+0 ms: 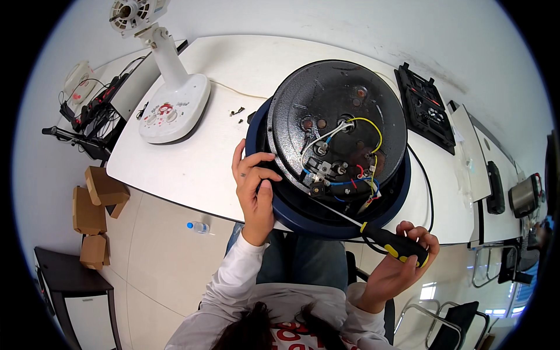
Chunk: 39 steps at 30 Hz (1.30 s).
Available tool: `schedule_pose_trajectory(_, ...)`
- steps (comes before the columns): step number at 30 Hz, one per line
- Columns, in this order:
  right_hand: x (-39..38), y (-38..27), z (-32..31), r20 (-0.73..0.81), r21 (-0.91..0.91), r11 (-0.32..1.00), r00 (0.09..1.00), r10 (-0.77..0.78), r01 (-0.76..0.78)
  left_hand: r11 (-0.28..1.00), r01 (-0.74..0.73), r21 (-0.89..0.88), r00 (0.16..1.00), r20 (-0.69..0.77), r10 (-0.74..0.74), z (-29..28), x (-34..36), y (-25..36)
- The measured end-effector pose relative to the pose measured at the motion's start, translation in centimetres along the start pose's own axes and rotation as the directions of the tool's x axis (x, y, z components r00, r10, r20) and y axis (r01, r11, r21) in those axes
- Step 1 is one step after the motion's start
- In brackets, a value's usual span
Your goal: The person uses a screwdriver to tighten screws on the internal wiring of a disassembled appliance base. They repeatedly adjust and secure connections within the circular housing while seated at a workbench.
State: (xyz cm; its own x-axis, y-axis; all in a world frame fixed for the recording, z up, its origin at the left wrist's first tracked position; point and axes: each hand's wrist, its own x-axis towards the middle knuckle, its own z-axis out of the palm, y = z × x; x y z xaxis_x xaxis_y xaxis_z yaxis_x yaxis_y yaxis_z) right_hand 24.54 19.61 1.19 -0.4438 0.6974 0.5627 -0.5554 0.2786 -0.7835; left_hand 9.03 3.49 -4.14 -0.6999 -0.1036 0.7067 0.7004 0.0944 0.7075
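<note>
A round electric appliance lies upside down on the white table, its glossy black metal underside (326, 93) facing up inside a dark blue outer shell (286, 219). White, yellow, blue and red wires (364, 182) run between terminals on that underside. My left hand (254, 189) rests at the appliance's left edge, fingers apart, fingertips touching the rim. In my right hand (408, 256) is a screwdriver (388, 240) with a black and yellow handle. Its shaft slants up and left over the shell, and the tip reaches near a small black fitting (317, 189) beside the terminals.
A white fan stand (181, 105) with its motor bared occupies the table's left, several small screws or parts (237, 111) beside it. An opened black tool case (426, 108) sits at the right. A black cord (429, 181) curves past the shell. Cardboard boxes (90, 213) and a bottle (201, 227) are on the floor.
</note>
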Motion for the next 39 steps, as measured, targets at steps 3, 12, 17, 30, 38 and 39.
schedule_pose_trajectory(3, 0.1, 0.4, -0.5, -0.012, 0.039, 0.999, 1.0, 0.028, -0.027, 1.0, -0.006, 0.003, 1.0, -0.003, 0.006, 0.0, 0.0, -0.1)
schedule_pose_trajectory(12, 0.5, 0.9, -1.5, 0.007, 0.042, 0.991, 0.992, 0.124, -0.124, 1.0, -0.006, 0.005, 1.0, -0.003, 0.006, 0.0, 0.0, 0.0)
schedule_pose_trajectory(17, 1.1, 0.7, -2.0, 0.024, 0.025, 0.972, 0.972, 0.233, -0.234, 1.0, -0.007, 0.025, 1.0, 0.019, 0.007, -0.2, -0.1, -0.1)
schedule_pose_trajectory(30, 1.0, 2.7, -5.9, 0.154, -0.183, 0.961, 0.959, 0.236, -0.207, 1.0, -0.013, -0.008, 1.0, -0.009, 0.013, 0.1, -0.1, 0.0)
schedule_pose_trajectory(38, 1.1, 1.5, -6.2, 0.156, -0.181, 0.928, 0.922, 0.353, -0.325, 1.0, -0.016, -0.008, 1.0, -0.005, 0.016, 0.0, -0.1, -0.1)
schedule_pose_trajectory(39, 1.1, 1.4, -6.3, 0.157, -0.174, 0.928, 0.921, 0.356, -0.329, 1.0, -0.016, -0.008, 1.0, -0.003, 0.016, 0.0, -0.1, -0.1)
